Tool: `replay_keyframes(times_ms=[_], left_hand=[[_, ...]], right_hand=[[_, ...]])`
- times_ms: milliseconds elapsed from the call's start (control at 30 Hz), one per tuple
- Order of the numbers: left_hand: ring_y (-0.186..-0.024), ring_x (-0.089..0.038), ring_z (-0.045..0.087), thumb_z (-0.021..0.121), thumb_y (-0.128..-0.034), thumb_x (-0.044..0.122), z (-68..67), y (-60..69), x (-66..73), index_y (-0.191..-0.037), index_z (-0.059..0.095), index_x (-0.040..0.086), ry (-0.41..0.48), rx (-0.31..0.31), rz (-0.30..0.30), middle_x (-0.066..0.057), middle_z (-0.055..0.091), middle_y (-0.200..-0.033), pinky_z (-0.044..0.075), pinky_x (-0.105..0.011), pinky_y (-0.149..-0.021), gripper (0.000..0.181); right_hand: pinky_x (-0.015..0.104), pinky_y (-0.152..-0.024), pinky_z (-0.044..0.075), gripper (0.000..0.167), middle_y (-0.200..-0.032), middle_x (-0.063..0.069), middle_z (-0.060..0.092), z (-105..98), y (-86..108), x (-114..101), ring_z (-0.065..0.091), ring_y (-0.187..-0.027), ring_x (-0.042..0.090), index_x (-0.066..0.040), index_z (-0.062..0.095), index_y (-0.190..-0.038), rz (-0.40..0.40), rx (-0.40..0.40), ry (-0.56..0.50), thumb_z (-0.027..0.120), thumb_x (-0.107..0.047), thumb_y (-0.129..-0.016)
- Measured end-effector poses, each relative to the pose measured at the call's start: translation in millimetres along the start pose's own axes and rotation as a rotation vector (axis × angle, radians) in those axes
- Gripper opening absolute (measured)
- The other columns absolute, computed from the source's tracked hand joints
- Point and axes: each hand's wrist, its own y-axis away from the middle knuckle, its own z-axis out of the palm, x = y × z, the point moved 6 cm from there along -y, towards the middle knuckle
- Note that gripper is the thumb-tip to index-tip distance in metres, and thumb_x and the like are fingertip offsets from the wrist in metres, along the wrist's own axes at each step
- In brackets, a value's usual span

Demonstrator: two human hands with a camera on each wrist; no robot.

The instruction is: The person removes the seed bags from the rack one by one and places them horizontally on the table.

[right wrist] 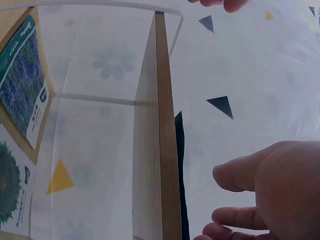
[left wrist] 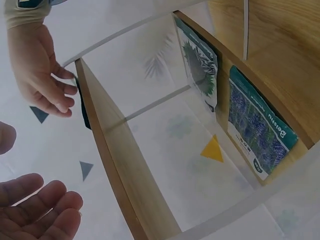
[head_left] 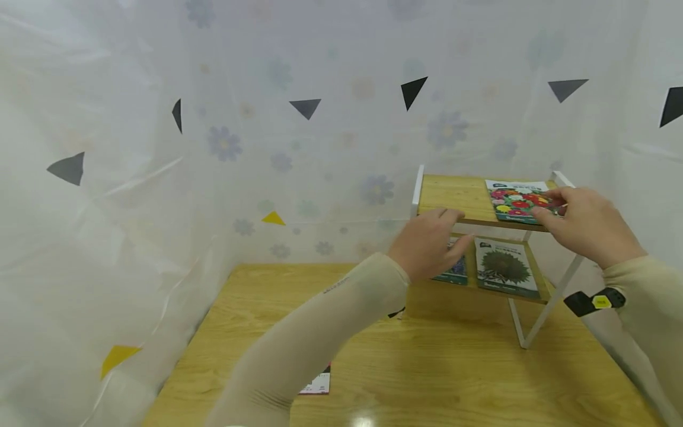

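Wooden rack [head_left: 418, 193]: it stood on the table [head_left: 453, 362], to the right in my head view, two boards in a white frame.
Red-flower packet [head_left: 514, 198]: it lay on the upper board [head_left: 453, 193], toward the right end.
Right hand [head_left: 592, 222]: I had it at the packet's right side, thumb and fingers parted; whether the fingertips touched it, I could not tell.
Left hand [head_left: 427, 246]: it hung near the upper board's left end, thumb well away from loosely bent fingers, holding nothing.
Lower board [head_left: 542, 286]: I saw the sunflower packet [head_left: 504, 267] there, with the purple-flower packet [left wrist: 260, 122] just beside it on the left.
Sleeve [head_left: 320, 326]: the left one partly hid a printed card [head_left: 317, 384] on the table.
Backdrop: pale flowered sheeting [head_left: 331, 160] rose behind everything.
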Motion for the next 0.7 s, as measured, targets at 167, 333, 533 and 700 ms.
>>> replay_keyframes(times_ms=[167, 333, 533, 700], left_hand=[[-0.108, -0.008, 0.056, 0.035, -0.1018, 0.047, 12.0, -28.5, 6.6, -0.138, 0.049, 0.01, -0.065, -0.149, -0.085, 0.0, 0.058, -0.125, 0.045, -0.02, -0.091, 0.054], [-0.086, -0.007, 0.057, 0.033, -0.1016, 0.05, 20.4, -52.9, 10.5, -0.104, 0.061, 0.016, -0.083, -0.242, -0.168, 0.004, 0.06, -0.095, 0.047, -0.021, -0.079, 0.044], [-0.047, -0.009, 0.05, 0.035, -0.1011, 0.051, 31.5, -73.6, 10.0, -0.057, 0.054, 0.019, -0.016, -0.273, -0.308, 0.004, 0.048, -0.053, 0.043, -0.023, -0.049, 0.057], [-0.042, -0.009, 0.043, 0.034, -0.101, 0.052, 41.6, -84.2, 12.9, -0.053, 0.05, 0.02, -0.015, -0.288, -0.367, 0.005, 0.041, -0.047, 0.04, -0.024, -0.044, 0.059]], right_hand=[[0.059, -0.071, 0.041, 0.064, -0.113, 0.043, 0.047, -2.0, -11.0, 10.0, 0.048, -0.098, 0.053, 0.019, 0.047, -0.126, 0.014, -0.056, 0.12, 0.048, -0.039, -0.099], [0.045, -0.058, 0.042, 0.056, -0.087, 0.031, 0.06, -2.5, -21.2, 8.9, 0.054, -0.07, 0.036, 0.015, 0.056, -0.109, -0.031, -0.137, 0.187, 0.046, -0.039, -0.098], [0.042, -0.056, 0.041, 0.048, -0.072, 0.016, 0.057, 4.3, -28.6, 7.9, 0.05, -0.062, 0.029, 0.008, 0.057, -0.085, -0.016, -0.301, 0.255, 0.041, -0.034, -0.101], [0.037, -0.053, 0.039, 0.048, -0.064, 0.01, 0.05, 13.5, -30.4, 6.8, 0.047, -0.055, 0.023, -0.002, 0.055, -0.066, -0.003, -0.382, 0.28, 0.035, -0.027, -0.102]])
